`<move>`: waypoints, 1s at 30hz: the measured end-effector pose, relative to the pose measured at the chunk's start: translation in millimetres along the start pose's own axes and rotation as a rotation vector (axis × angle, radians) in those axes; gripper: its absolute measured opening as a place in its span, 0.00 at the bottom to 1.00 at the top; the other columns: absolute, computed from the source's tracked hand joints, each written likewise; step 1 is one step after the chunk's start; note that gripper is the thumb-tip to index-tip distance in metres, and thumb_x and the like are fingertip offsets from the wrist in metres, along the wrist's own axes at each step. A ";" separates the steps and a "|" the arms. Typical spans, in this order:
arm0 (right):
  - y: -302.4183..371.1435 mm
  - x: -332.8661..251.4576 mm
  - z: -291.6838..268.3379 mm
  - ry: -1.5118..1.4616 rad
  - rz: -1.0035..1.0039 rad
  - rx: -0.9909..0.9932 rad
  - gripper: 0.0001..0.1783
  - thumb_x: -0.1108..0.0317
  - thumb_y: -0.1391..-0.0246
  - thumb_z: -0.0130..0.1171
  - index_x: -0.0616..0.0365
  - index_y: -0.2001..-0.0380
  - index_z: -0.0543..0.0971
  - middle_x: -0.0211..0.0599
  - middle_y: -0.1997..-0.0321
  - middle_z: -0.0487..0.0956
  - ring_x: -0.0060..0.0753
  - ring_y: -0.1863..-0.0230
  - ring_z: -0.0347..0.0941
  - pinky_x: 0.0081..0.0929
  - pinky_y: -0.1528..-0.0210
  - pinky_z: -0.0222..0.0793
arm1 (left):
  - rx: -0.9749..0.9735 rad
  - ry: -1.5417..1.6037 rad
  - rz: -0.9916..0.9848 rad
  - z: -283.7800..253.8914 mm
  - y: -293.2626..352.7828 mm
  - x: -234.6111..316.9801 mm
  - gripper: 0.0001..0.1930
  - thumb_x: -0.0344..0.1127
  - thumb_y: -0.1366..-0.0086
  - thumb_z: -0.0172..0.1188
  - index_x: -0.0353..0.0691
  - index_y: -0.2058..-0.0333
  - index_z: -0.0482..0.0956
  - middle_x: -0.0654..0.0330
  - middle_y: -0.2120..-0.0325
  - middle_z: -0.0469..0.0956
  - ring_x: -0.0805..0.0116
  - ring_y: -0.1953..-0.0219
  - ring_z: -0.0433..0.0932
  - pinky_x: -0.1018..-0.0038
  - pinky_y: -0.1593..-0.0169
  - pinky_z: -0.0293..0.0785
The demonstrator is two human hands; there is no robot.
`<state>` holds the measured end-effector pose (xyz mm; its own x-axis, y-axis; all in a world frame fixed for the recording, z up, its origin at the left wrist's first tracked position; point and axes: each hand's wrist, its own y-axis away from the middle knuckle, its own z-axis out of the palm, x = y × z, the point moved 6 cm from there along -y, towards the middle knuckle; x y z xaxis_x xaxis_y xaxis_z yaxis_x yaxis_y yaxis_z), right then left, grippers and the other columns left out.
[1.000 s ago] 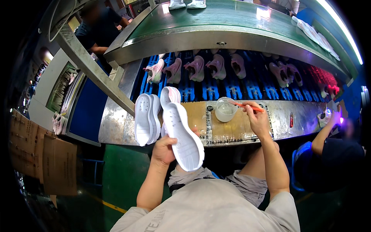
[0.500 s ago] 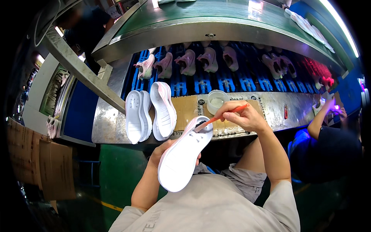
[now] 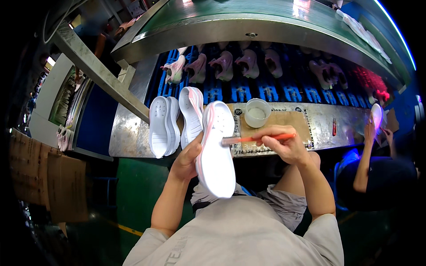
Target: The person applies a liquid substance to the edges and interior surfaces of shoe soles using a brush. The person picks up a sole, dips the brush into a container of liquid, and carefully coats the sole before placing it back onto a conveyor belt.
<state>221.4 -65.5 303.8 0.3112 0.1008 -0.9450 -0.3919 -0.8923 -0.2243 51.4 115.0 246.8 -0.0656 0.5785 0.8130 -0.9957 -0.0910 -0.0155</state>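
Note:
My left hand is closed on the edge of a white shoe sole with a pink side, holding it up with its hollow upper face toward me. In my right hand I grip a brush with an orange handle. Its bristles touch the inner face of the sole around the middle. Beyond my right hand, a translucent plastic cup with whitish contents stands on a cardboard sheet. More white soles stand on the metal bench left of the held one, one with a pink side.
Pink shoe uppers sit on a blue slatted conveyor behind the bench. A green belt runs above it, and a slanting metal post stands at left. A small red tool lies rightward. Another person works at right.
The sole has been raised and turned more upright. The brush has moved from the sole's far end down to its middle. My view has shifted slightly; the neighbouring person now holds up a sole.

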 end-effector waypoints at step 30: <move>18.4 -10.2 57.8 -0.608 0.209 0.291 0.19 0.61 0.27 0.53 0.67 0.56 0.85 0.33 0.70 0.82 0.17 0.71 0.70 0.15 0.65 0.67 | 0.295 -0.497 0.489 -8.3 0.7 29.2 0.63 0.46 0.46 0.81 0.40 0.25 0.41 0.56 0.31 0.58 0.60 0.29 0.60 0.62 0.28 0.56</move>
<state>160.9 -57.5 295.5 -0.3015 0.2443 -0.9216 -0.6327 -0.7744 0.0017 48.3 138.5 265.6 -0.3889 -0.0104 0.9212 -0.7976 -0.4968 -0.3422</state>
